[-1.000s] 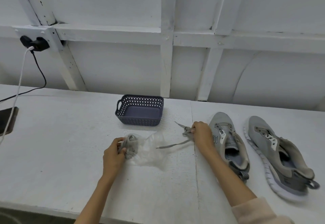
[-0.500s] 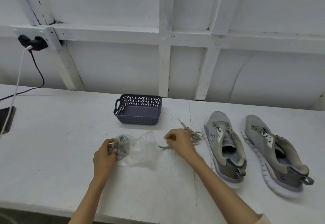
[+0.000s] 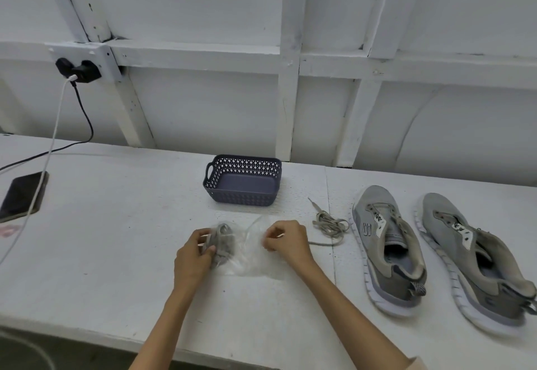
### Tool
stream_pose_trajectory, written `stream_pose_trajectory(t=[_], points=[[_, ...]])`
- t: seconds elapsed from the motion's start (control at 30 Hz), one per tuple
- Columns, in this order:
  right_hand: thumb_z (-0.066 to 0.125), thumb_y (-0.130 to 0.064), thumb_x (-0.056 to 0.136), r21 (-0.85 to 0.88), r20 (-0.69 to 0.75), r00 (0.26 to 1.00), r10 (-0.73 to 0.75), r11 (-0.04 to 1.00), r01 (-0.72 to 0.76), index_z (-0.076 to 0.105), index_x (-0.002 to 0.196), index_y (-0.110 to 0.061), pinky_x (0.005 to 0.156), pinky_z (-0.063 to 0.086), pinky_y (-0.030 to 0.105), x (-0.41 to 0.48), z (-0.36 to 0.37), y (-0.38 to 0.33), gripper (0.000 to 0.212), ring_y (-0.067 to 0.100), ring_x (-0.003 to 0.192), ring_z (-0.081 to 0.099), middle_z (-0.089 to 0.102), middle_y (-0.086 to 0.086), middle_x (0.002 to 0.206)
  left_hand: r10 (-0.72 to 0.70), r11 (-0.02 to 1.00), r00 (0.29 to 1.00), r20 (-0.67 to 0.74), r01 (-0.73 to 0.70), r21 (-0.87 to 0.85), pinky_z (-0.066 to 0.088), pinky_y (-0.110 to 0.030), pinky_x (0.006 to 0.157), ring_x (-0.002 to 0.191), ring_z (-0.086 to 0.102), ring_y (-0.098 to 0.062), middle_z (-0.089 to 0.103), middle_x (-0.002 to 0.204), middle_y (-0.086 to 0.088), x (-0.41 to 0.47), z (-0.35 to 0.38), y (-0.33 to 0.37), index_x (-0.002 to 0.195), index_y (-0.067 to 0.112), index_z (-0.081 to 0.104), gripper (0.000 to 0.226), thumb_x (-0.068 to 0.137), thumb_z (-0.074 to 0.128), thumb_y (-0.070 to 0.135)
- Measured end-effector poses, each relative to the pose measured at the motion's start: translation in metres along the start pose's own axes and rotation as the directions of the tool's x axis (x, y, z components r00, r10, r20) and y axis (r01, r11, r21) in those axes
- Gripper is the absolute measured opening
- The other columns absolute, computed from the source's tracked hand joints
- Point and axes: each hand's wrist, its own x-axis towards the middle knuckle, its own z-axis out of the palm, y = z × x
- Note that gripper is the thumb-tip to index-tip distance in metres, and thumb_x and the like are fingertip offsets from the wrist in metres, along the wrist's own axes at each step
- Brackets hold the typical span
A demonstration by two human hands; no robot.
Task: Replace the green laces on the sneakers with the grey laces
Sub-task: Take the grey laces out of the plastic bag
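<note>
The grey laces (image 3: 223, 242), wound into a small bundle inside a clear bag (image 3: 255, 257), are gripped through the plastic by the left hand (image 3: 193, 256) at the front middle of the desk (image 3: 116, 253). The bundle's long axis is set roughly front to back. The bag's right side is pinched by the curled fingers of the right hand (image 3: 286, 240).

Just right of that hand a loose lace (image 3: 329, 224) is left in a tangle, one tip pointed toward the wall. Beside it the first sneaker (image 3: 386, 250) and the second sneaker (image 3: 470, 259) are laid side by side, toes to the wall, heels slanted right. A dark basket (image 3: 244, 179) is placed behind the bag.

Half a second earlier the loose lace was held by the right hand. It is now released, and the hand has been brought onto the bag.
</note>
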Motion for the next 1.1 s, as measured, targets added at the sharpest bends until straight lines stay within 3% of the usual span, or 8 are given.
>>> stream_pose_trajectory(t=[0.13, 0.27, 0.4, 0.5, 0.63, 0.8, 0.93, 1.1], points=[[0.056, 0.003, 0.081, -0.034, 0.163, 0.983, 0.081, 0.996, -0.076, 0.053, 0.05, -0.009, 0.053, 0.034, 0.022, 0.008, 0.008, 0.001, 0.033, 0.004, 0.043, 0.04, 0.046, -0.006, 0.046, -0.023, 0.999, 0.999, 0.048, 0.022, 0.024, 0.051, -0.037, 0.084, 0.091, 0.065, -0.02, 0.067, 0.1, 0.004, 0.006, -0.004, -0.002, 0.115, 0.027, 0.06, 0.032, 0.087, 0.067, 0.015], [0.053, 0.013, 0.08, 0.085, 0.308, 0.937, 0.164, 0.976, -0.199, 0.07, 0.079, 0.0, 0.045, 0.036, 0.017, 0.008, 0.01, -0.002, 0.022, 0.006, 0.046, 0.046, 0.057, -0.001, 0.055, -0.028, 0.996, 0.997, 0.078, 0.035, -0.085, 0.051, -0.033, 0.08, 0.088, 0.065, -0.012, 0.068, 0.098, 0.01, 0.006, -0.007, 0.001, 0.105, 0.032, 0.063, 0.015, 0.091, 0.063, 0.036], [0.057, -0.008, 0.09, 0.013, 0.386, 0.899, 0.209, 0.973, -0.231, 0.063, 0.069, -0.002, 0.054, 0.049, 0.023, 0.013, 0.018, 0.002, 0.023, 0.014, 0.057, 0.061, 0.063, 0.011, 0.068, -0.032, 0.991, 0.997, 0.075, 0.041, -0.131, 0.048, -0.032, 0.078, 0.086, 0.061, -0.012, 0.067, 0.096, 0.009, 0.006, -0.007, 0.001, 0.093, 0.034, 0.065, 0.006, 0.09, 0.061, 0.037], [0.056, -0.036, 0.097, 0.206, 0.513, 0.834, 0.205, 0.913, -0.352, 0.071, 0.099, -0.009, 0.069, 0.055, 0.034, 0.012, 0.016, -0.003, 0.031, 0.029, 0.077, 0.071, 0.074, 0.013, 0.095, -0.056, 0.981, 0.997, 0.059, 0.066, -0.182, 0.044, -0.027, 0.071, 0.085, 0.058, -0.009, 0.066, 0.095, 0.007, 0.007, -0.006, 0.0, 0.094, 0.029, 0.064, 0.006, 0.094, 0.059, 0.026], [0.048, -0.003, 0.099, 0.408, 0.582, 0.81, 0.075, 0.834, -0.371, 0.057, 0.132, -0.017, 0.065, 0.058, 0.029, 0.007, 0.006, -0.002, 0.037, 0.022, 0.063, 0.066, 0.068, 0.007, 0.113, -0.091, 0.95, 0.993, 0.076, 0.11, -0.293, 0.045, -0.026, 0.071, 0.086, 0.059, -0.014, 0.066, 0.096, 0.001, 0.009, -0.007, 0.001, 0.094, 0.023, 0.063, 0.007, 0.095, 0.057, 0.019], [0.054, 0.006, 0.093, 0.153, 0.479, 0.876, 0.064, 0.976, -0.155, 0.062, 0.122, 0.003, 0.04, 0.04, 0.017, 0.002, 0.01, -0.008, 0.03, -0.001, 0.048, 0.058, 0.066, -0.002, 0.089, -0.062, 0.918, 0.977, 0.202, 0.135, -0.372, 0.048, -0.037, 0.079, 0.09, 0.061, -0.023, 0.066, 0.102, -0.009, 0.01, -0.006, 0.003, 0.098, 0.019, 0.064, 0.008, 0.096, 0.056, 0.018], [0.049, -0.02, 0.102, 0.072, 0.46, 0.888, -0.031, 0.997, -0.002, 0.061, 0.126, -0.019, 0.06, 0.053, 0.036, 0.001, 0.009, -0.01, 0.027, 0.016, 0.066, 0.068, 0.058, -0.018, 0.064, -0.078, 0.877, 0.957, 0.278, 0.199, -0.438, 0.051, -0.034, 0.08, 0.092, 0.065, -0.021, 0.069, 0.102, -0.006, 0.005, -0.003, 0.008, 0.104, 0.016, 0.064, 0.016, 0.099, 0.052, 0.024], [0.047, -0.022, 0.102, 0.086, 0.268, 0.963, -0.022, 0.996, -0.002, 0.067, 0.073, -0.022, 0.044, 0.044, 0.027, 0.006, 0.017, 0.002, 0.035, 0.006, 0.047, 0.052, 0.057, -0.003, 0.058, -0.062, 0.839, 0.945, 0.321, 0.224, -0.496, 0.055, -0.029, 0.071, 0.08, 0.068, -0.016, 0.071, 0.092, -0.006, 0.0, 0.001, 0.012, 0.103, 0.009, 0.065, 0.011, 0.094, 0.058, 0.008]])
